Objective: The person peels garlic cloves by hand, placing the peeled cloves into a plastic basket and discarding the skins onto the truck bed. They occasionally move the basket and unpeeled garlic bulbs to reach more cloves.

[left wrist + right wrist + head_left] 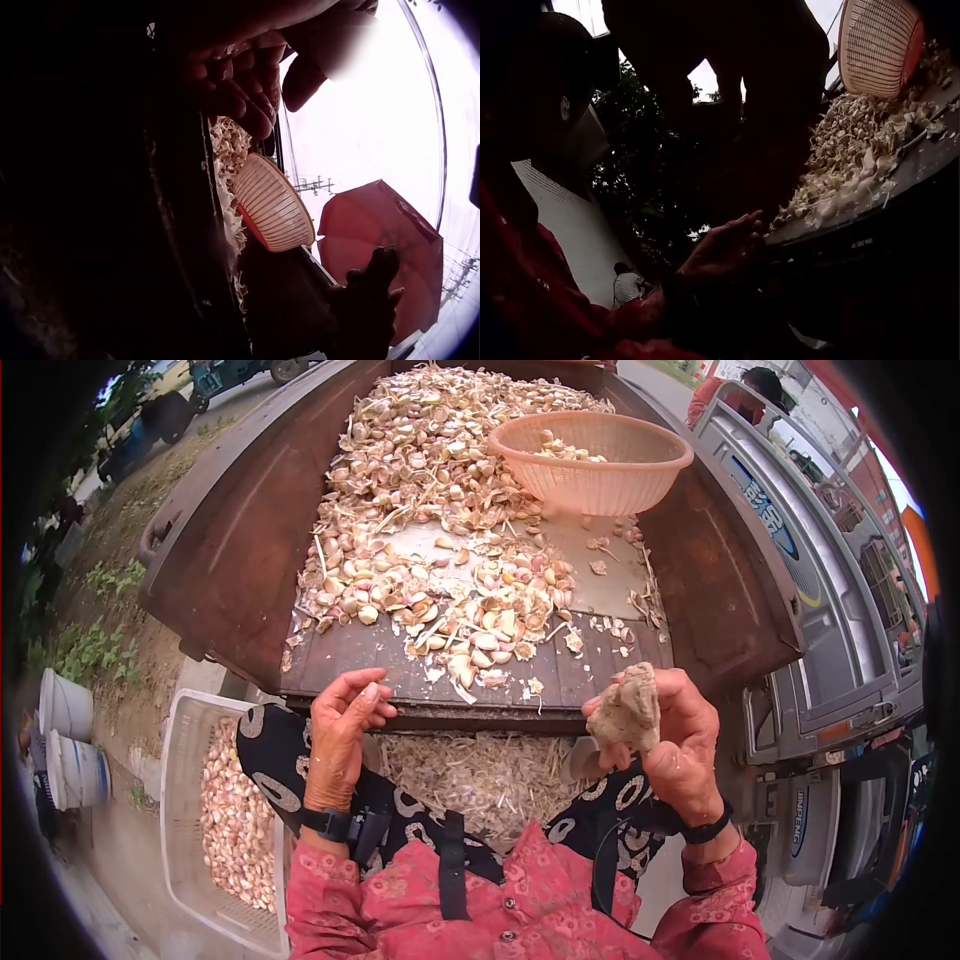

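Observation:
In the head view, the right hand (682, 745) pinches a rough, beige-grey lump (627, 710) between thumb and fingers, right of the cart bed's front edge. What the lump is made of I cannot tell. The left hand (343, 735) is raised at the left of that edge, fingers loosely bent, holding nothing. Garlic cloves and dry skins (430, 470) cover much of the bed, with a smaller scatter (490, 645) nearer the front. In the right wrist view, the right hand (727, 82) is a dark silhouette, and the left hand (724, 246) shows below it.
A pink plastic basket (600, 485) with some cloves stands at the bed's right. Rusty side walls (250, 510) flank the bed. Below its front edge lies a heap of skins (480, 775). At left are a white crate (180, 800) of cloves and buckets (75, 770); a grey vehicle (800, 570) stands right.

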`<action>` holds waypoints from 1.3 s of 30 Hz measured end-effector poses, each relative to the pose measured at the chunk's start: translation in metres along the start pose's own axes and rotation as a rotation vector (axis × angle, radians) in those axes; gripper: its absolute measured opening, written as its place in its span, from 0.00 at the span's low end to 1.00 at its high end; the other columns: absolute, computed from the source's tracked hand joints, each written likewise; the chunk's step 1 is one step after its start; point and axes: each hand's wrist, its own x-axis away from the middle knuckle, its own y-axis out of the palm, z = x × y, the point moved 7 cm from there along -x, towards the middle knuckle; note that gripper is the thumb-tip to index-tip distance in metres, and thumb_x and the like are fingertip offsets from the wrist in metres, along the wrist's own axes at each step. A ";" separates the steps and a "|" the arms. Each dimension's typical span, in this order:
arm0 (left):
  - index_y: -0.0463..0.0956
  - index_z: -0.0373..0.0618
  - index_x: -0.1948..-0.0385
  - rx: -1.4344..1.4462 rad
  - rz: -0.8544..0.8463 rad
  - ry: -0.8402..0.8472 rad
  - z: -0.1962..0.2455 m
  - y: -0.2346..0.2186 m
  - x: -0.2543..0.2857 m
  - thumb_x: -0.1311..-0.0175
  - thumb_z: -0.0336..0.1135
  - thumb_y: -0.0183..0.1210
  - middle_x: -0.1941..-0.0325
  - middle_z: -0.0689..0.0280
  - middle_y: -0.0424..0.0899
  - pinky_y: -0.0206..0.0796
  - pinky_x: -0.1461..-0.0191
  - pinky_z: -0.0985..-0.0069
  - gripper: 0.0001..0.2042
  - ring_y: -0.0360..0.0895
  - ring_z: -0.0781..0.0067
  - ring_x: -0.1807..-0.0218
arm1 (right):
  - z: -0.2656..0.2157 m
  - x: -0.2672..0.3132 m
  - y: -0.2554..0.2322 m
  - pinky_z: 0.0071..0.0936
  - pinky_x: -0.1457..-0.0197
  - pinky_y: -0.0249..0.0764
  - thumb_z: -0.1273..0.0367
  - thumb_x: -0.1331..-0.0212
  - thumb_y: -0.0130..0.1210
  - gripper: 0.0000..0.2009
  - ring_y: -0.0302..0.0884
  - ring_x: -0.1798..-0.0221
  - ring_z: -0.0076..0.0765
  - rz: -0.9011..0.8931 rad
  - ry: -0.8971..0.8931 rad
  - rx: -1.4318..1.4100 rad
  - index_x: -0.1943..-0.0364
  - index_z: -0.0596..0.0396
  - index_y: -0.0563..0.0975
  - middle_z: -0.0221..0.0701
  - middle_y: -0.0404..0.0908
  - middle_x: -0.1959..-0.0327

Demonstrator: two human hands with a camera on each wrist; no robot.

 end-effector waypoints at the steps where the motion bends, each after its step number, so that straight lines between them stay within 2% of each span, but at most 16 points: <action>1: 0.77 0.36 0.50 -0.003 -0.006 -0.001 0.000 0.001 0.000 0.32 0.35 0.60 0.61 0.64 0.84 0.68 0.61 0.86 0.14 0.80 0.80 0.65 | 0.023 0.004 0.005 0.24 0.67 0.74 0.61 0.41 0.67 0.27 0.80 0.65 0.31 -0.082 0.076 0.194 0.41 0.60 0.72 0.40 0.80 0.52; 4: 0.77 0.36 0.50 0.000 -0.015 0.004 0.000 0.001 0.000 0.31 0.34 0.59 0.61 0.64 0.84 0.68 0.61 0.85 0.14 0.80 0.80 0.65 | 0.069 -0.004 0.007 0.27 0.65 0.74 0.66 0.43 0.67 0.19 0.79 0.67 0.27 -0.154 0.179 0.681 0.49 0.58 0.78 0.34 0.81 0.58; 8: 0.77 0.35 0.50 -0.025 -0.005 -0.013 -0.004 0.002 -0.004 0.32 0.35 0.59 0.61 0.63 0.84 0.68 0.61 0.84 0.14 0.80 0.79 0.65 | 0.086 -0.068 -0.018 0.34 0.65 0.73 0.70 0.42 0.63 0.13 0.79 0.67 0.40 -0.003 0.017 0.901 0.55 0.59 0.77 0.38 0.79 0.66; 14: 0.77 0.36 0.50 -0.029 0.004 -0.029 -0.006 0.005 -0.009 0.33 0.33 0.61 0.62 0.64 0.84 0.70 0.63 0.85 0.14 0.81 0.78 0.68 | 0.145 -0.120 -0.025 0.47 0.63 0.73 0.67 0.39 0.57 0.09 0.79 0.64 0.55 -0.053 -0.033 1.237 0.62 0.56 0.72 0.41 0.80 0.66; 20: 0.76 0.36 0.50 -0.042 -0.019 -0.062 -0.005 0.012 -0.005 0.33 0.34 0.61 0.62 0.64 0.84 0.68 0.65 0.86 0.15 0.82 0.77 0.68 | 0.132 -0.104 -0.044 0.43 0.63 0.75 0.71 0.41 0.56 0.11 0.81 0.64 0.53 -0.013 -0.017 1.083 0.55 0.54 0.77 0.44 0.82 0.67; 22: 0.77 0.36 0.51 -0.089 -0.037 -0.032 0.001 0.016 -0.004 0.34 0.34 0.61 0.62 0.64 0.84 0.68 0.65 0.86 0.14 0.82 0.78 0.67 | 0.116 -0.102 -0.061 0.37 0.63 0.76 0.71 0.41 0.57 0.15 0.83 0.65 0.41 0.139 0.106 0.933 0.50 0.57 0.77 0.37 0.82 0.70; 23: 0.77 0.36 0.51 -0.091 -0.036 -0.031 0.005 0.018 -0.004 0.34 0.34 0.61 0.62 0.64 0.84 0.68 0.65 0.86 0.14 0.82 0.78 0.67 | 0.120 -0.104 -0.072 0.31 0.64 0.76 0.70 0.40 0.58 0.17 0.82 0.64 0.30 0.133 0.201 0.596 0.48 0.63 0.76 0.32 0.82 0.66; 24: 0.78 0.37 0.52 -0.159 -0.031 -0.010 0.012 0.020 -0.004 0.33 0.32 0.61 0.62 0.64 0.84 0.68 0.65 0.85 0.12 0.82 0.79 0.67 | 0.120 -0.109 -0.073 0.31 0.64 0.76 0.70 0.40 0.58 0.17 0.82 0.64 0.30 0.134 0.198 0.592 0.48 0.63 0.76 0.32 0.82 0.66; 26: 0.79 0.38 0.53 -0.229 -0.024 0.006 0.027 0.027 -0.004 0.33 0.31 0.61 0.62 0.65 0.84 0.68 0.66 0.85 0.11 0.81 0.79 0.67 | 0.125 -0.117 -0.065 0.29 0.65 0.75 0.69 0.38 0.57 0.16 0.81 0.64 0.26 0.106 0.311 0.161 0.51 0.67 0.76 0.33 0.80 0.60; 28: 0.80 0.38 0.55 -0.527 -0.132 0.167 0.055 0.051 -0.014 0.33 0.29 0.60 0.62 0.67 0.84 0.68 0.65 0.84 0.08 0.80 0.82 0.67 | 0.131 -0.134 -0.047 0.32 0.63 0.76 0.72 0.41 0.56 0.12 0.81 0.63 0.33 0.050 0.338 0.163 0.55 0.64 0.78 0.36 0.79 0.59; 30: 0.81 0.39 0.56 -0.706 -0.169 0.288 0.071 0.067 -0.033 0.34 0.27 0.60 0.66 0.66 0.83 0.69 0.66 0.80 0.08 0.80 0.78 0.68 | 0.136 -0.153 -0.017 0.35 0.63 0.75 0.73 0.45 0.58 0.09 0.79 0.66 0.39 -0.327 -0.096 1.040 0.61 0.59 0.80 0.38 0.78 0.66; 31: 0.81 0.39 0.58 -0.863 -0.213 0.437 0.073 0.076 -0.043 0.36 0.27 0.61 0.66 0.63 0.82 0.70 0.65 0.76 0.07 0.80 0.72 0.67 | 0.142 -0.156 -0.007 0.41 0.58 0.74 0.76 0.51 0.56 0.07 0.78 0.64 0.51 -0.350 -0.216 1.060 0.67 0.58 0.80 0.43 0.76 0.66; 32: 0.81 0.40 0.60 -1.020 -0.257 0.586 0.069 0.084 -0.049 0.38 0.27 0.61 0.67 0.61 0.81 0.71 0.64 0.72 0.07 0.80 0.66 0.65 | 0.145 -0.159 -0.004 0.41 0.58 0.74 0.76 0.51 0.56 0.07 0.78 0.64 0.51 -0.350 -0.224 1.055 0.67 0.58 0.80 0.43 0.76 0.66; 34: 0.81 0.41 0.61 -1.147 -0.285 0.628 0.046 0.084 -0.063 0.40 0.28 0.62 0.65 0.59 0.79 0.71 0.61 0.68 0.06 0.79 0.60 0.62 | 0.166 -0.163 0.001 0.41 0.59 0.73 0.76 0.50 0.55 0.04 0.78 0.60 0.51 -0.509 -0.084 1.215 0.70 0.60 0.79 0.43 0.75 0.67; 35: 0.80 0.42 0.63 -1.266 -0.321 0.663 0.036 0.087 -0.067 0.41 0.28 0.62 0.64 0.57 0.77 0.71 0.58 0.64 0.06 0.78 0.54 0.59 | 0.166 -0.162 0.004 0.43 0.59 0.73 0.78 0.51 0.56 0.05 0.78 0.58 0.51 -0.529 -0.109 1.269 0.68 0.60 0.76 0.42 0.74 0.65; 39: 0.79 0.42 0.63 -1.316 -0.309 0.681 0.026 0.088 -0.070 0.41 0.30 0.61 0.62 0.56 0.76 0.70 0.53 0.59 0.06 0.76 0.50 0.54 | 0.153 -0.144 0.013 0.44 0.55 0.76 0.78 0.47 0.55 0.07 0.78 0.56 0.52 -0.506 -0.118 1.336 0.63 0.60 0.74 0.44 0.73 0.60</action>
